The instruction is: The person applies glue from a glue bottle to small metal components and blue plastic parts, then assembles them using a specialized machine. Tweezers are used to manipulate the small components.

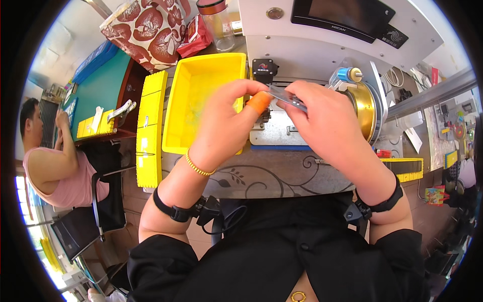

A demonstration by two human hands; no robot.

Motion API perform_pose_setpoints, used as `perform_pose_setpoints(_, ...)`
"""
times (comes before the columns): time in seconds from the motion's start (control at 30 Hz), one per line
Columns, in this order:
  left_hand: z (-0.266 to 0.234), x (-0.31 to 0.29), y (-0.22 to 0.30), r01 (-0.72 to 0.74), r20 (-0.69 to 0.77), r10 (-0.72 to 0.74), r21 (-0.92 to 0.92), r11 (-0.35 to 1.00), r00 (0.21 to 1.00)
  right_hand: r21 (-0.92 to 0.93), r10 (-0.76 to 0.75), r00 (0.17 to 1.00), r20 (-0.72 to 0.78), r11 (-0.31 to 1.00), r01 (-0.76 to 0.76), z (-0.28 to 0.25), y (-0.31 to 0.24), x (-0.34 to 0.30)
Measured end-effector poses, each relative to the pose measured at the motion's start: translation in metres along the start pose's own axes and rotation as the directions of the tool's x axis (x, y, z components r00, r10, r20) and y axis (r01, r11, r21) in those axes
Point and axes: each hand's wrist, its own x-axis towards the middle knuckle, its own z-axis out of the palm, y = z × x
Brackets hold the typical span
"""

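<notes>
My two hands meet above the machine's metal plate (276, 126). My right hand (329, 113) is closed on a slim grey metal tool (291, 97), whose exact kind does not show. The tool's far end reaches the fingertips of my left hand (224, 121). Thumb and forefinger of that hand are pinched together, and an orange finger cot (259, 102) covers the thumb. Whatever lies in the pinch is too small to make out. Just left of the plate stands a yellow bin (171, 116), partly hidden by my left hand.
A white machine with a dark screen (342, 16) rises at the back. On its right side sits a gold spool (363, 111). Yellow boxes (149, 166) line the table's left edge. A clear jar (217, 30) stands behind the bin. Another person (63, 166) sits at far left.
</notes>
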Motion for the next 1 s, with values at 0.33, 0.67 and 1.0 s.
perform_pose_setpoints(0.33, -0.088, -0.022, -0.053, -0.017, -0.17, 0.243, 0.787, 0.617, 0.955, -0.01, -0.038, 0.993, -0.115, 0.999, 0.037, 0.003, -0.006, -0.006)
perform_pose_setpoints(0.67, -0.078, -0.032, -0.045, 0.059, -0.26, 0.082, 0.492, 0.868, 0.962, 0.164, -0.219, 0.926, 0.308, 0.971, 0.175, 0.054, 0.018, -0.086)
perform_pose_setpoints(1.0, 0.012, -0.042, -0.011, -0.265, -0.038, 0.308, 0.42, 0.868, 0.951, -0.213, -0.252, 0.948, -0.193, 0.954, 0.21, 0.015, -0.002, -0.009)
